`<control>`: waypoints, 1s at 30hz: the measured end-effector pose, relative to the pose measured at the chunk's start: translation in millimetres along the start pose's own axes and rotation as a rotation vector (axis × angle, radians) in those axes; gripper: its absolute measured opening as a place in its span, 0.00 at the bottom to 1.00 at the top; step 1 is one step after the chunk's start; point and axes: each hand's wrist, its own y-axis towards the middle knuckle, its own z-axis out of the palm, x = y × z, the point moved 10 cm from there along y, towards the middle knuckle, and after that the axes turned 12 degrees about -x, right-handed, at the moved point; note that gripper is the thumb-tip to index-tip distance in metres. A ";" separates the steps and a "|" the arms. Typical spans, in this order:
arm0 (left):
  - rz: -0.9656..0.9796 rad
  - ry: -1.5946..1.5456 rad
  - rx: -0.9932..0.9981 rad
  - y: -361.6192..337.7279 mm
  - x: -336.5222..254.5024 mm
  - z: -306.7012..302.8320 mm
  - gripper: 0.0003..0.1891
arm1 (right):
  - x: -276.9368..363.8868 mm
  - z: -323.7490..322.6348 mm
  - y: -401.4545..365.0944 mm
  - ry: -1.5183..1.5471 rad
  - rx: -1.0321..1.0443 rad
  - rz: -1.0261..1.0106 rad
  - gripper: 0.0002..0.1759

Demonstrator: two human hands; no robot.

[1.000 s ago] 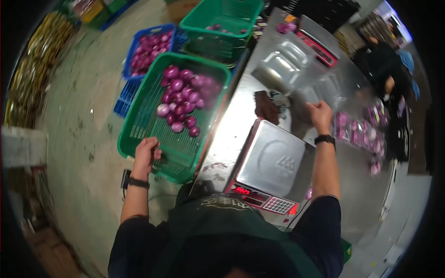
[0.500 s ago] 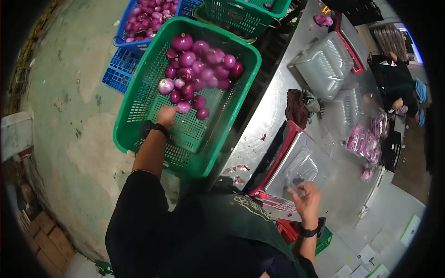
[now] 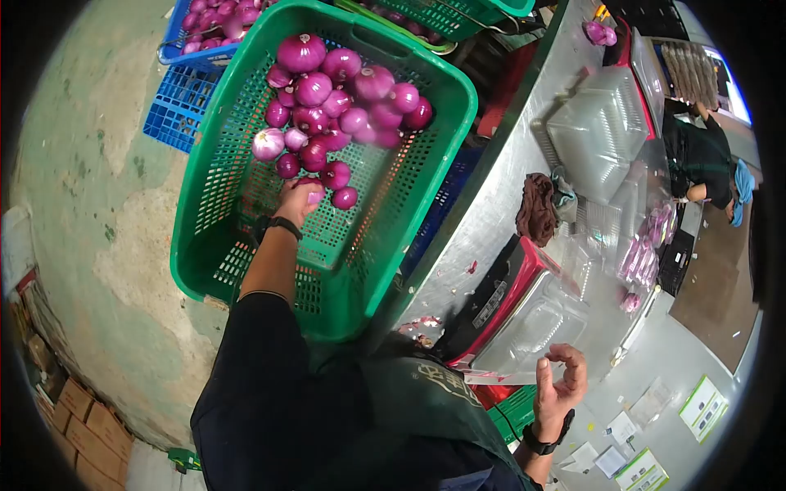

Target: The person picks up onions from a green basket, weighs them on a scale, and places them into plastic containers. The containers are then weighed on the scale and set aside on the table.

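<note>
Inside the green basket (image 3: 190,217), my left hand (image 3: 300,199) is closed around a purple onion (image 3: 315,197), just below the heap of red onions (image 3: 313,89). My right hand (image 3: 560,378) is raised at the counter's near edge, fingers curled and apart, holding nothing. Near it, a clear plastic tray (image 3: 542,321) lies on the scale (image 3: 499,354), whose frame is red.
Stacked clear trays (image 3: 602,123), a brown cloth (image 3: 536,206) and packed onions (image 3: 641,260) are on the metal counter (image 3: 458,278). A blue crate of onions (image 3: 184,57) stands behind the basket. A co-worker (image 3: 700,155) is at far right.
My left hand has closed on an onion in the basket. My right hand has moved off the clear tray, down and to the right. The camera view has shifted.
</note>
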 end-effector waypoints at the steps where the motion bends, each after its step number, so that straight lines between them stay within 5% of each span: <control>1: 0.018 -0.056 0.210 -11.8 2.1 9.2 0.27 | 6.5 3.9 1.4 0.040 -0.027 -0.009 0.18; 5: -0.106 -0.343 0.807 -152.4 -33.9 41.8 0.26 | 46.4 61.6 0.8 0.146 0.064 0.005 0.23; 10: -0.079 -0.009 1.225 -362.3 -61.9 72.8 0.30 | 102.3 151.5 -4.6 -0.011 0.371 -0.112 0.59; 12: 0.237 0.160 1.322 -412.9 -61.0 83.3 0.34 | 111.5 156.0 -1.4 0.074 0.255 -0.249 0.51; 15: 0.084 0.297 1.512 -442.7 -72.7 79.6 0.32 | 85.2 145.9 7.0 0.340 0.231 -0.097 0.45; 17: 0.193 0.416 1.307 -372.2 -79.4 87.6 0.25 | 72.5 139.0 5.0 0.645 0.244 0.232 0.49; 20: 0.540 0.125 0.628 -232.4 -162.0 78.5 0.12 | 53.3 112.9 11.9 0.769 0.170 0.335 0.52; 23: 0.652 -0.026 0.087 -97.2 -202.0 48.8 0.23 | 28.3 92.8 13.5 0.837 0.098 0.418 0.53; 25: 0.864 0.161 -0.220 -74.3 -235.4 39.9 0.34 | 13.6 79.7 16.1 0.904 0.018 0.452 0.54; 26: 0.832 0.206 -0.227 -53.6 -241.7 45.2 0.46 | 5.5 76.4 16.0 0.925 -0.004 0.506 0.55; 30: 0.731 0.563 -0.462 -63.5 -257.3 61.9 0.55 | -11.9 63.9 13.9 1.052 -0.013 0.584 0.56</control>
